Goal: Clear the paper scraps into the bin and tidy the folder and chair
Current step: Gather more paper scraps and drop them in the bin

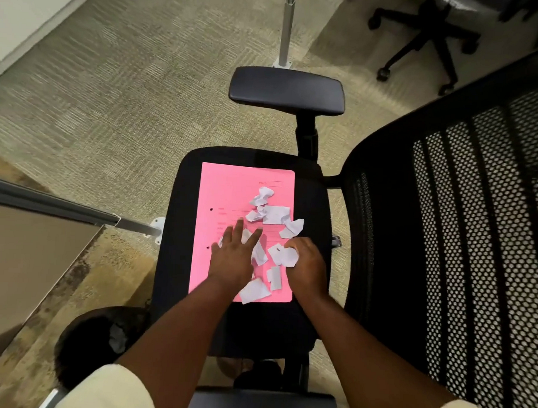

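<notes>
A pink folder (231,190) lies flat on the black seat of an office chair (310,211). Several white paper scraps (275,214) are scattered over the folder's right half. My left hand (234,257) rests flat on the folder with fingers spread, covering some scraps. My right hand (308,266) is curled at the folder's right edge, its fingers closed around a crumpled white scrap (287,256). A round black bin (101,341) with crumpled paper inside stands on the floor at the lower left, beside the chair.
The chair's mesh backrest (461,241) fills the right side; armrests sit at the far side (287,90) and near edge (264,402). A desk corner (31,256) lies to the left, its leg (287,27) beyond. Another chair's wheeled base (426,41) is at upper right.
</notes>
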{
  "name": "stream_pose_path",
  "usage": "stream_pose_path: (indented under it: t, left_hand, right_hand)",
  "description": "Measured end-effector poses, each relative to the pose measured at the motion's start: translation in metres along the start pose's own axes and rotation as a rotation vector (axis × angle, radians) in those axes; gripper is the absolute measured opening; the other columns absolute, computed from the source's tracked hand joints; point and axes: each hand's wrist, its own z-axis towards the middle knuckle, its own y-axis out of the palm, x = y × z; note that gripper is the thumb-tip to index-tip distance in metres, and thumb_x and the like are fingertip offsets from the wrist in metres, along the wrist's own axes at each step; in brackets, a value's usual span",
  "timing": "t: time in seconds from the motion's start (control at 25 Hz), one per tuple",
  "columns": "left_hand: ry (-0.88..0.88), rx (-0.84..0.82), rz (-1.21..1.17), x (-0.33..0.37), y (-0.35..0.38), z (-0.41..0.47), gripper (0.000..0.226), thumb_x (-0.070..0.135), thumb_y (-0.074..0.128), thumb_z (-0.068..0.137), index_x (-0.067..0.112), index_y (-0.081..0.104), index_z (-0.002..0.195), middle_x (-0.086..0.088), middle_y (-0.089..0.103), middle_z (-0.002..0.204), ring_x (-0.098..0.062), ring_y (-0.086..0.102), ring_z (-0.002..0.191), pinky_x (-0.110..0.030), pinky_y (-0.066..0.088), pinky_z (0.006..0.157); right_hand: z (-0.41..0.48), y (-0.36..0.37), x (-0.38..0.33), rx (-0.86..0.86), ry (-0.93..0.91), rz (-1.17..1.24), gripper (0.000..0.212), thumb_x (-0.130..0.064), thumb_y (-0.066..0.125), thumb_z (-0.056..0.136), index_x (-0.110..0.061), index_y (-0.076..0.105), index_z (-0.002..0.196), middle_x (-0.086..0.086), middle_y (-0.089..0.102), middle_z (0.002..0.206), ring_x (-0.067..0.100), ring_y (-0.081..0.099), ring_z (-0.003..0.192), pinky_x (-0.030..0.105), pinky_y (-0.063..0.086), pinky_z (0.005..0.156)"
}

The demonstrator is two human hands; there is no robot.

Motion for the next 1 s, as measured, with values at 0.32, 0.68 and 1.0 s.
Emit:
stream_pose_path:
  t: [0.32, 0.68, 1.0]
  left_hand:
    - [0.03, 0.052, 0.037, 0.004, 0.012, 0.007, 0.053, 0.019, 0.066, 0.09, 0.028, 0.051, 0.14, -0.003, 0.046, 0.143, -0.027, 0.043, 0.127, -0.042, 0.053, 0.095]
    - [-0.017, 0.083, -0.178, 0.001, -0.004, 0.003, 0.023, 0.012, 0.061, 0.092, 0.016, 0.066, 0.114, -0.005, 0.063, 0.11, -0.023, 0.058, 0.097, -0.036, 0.057, 0.084]
    - [-0.074, 0.119, -0.26, -0.038, -0.024, -0.026, 0.014, 0.011, 0.061, 0.091, 0.013, 0.069, 0.103, -0.007, 0.063, 0.107, -0.025, 0.062, 0.095, -0.035, 0.053, 0.079]
  right_hand:
    - [-0.02, -0.008, 0.027, 0.007, 0.075, -0.022, 0.019, -0.009, 0.07, 0.085, -0.02, 0.067, 0.1, 0.0, 0.068, 0.099, 0.022, 0.06, 0.092, 0.038, 0.053, 0.069]
    - [-0.031, 0.002, 0.04, -0.164, 0.157, -0.016, 0.047, -0.003, 0.055, 0.086, -0.029, 0.066, 0.124, -0.004, 0.055, 0.119, 0.016, 0.055, 0.104, 0.02, 0.043, 0.081]
    - [-0.031, 0.037, 0.015, -0.274, 0.056, -0.149, 0.053, -0.021, 0.06, 0.09, -0.044, 0.053, 0.138, -0.004, 0.053, 0.138, 0.018, 0.056, 0.119, 0.032, 0.051, 0.095]
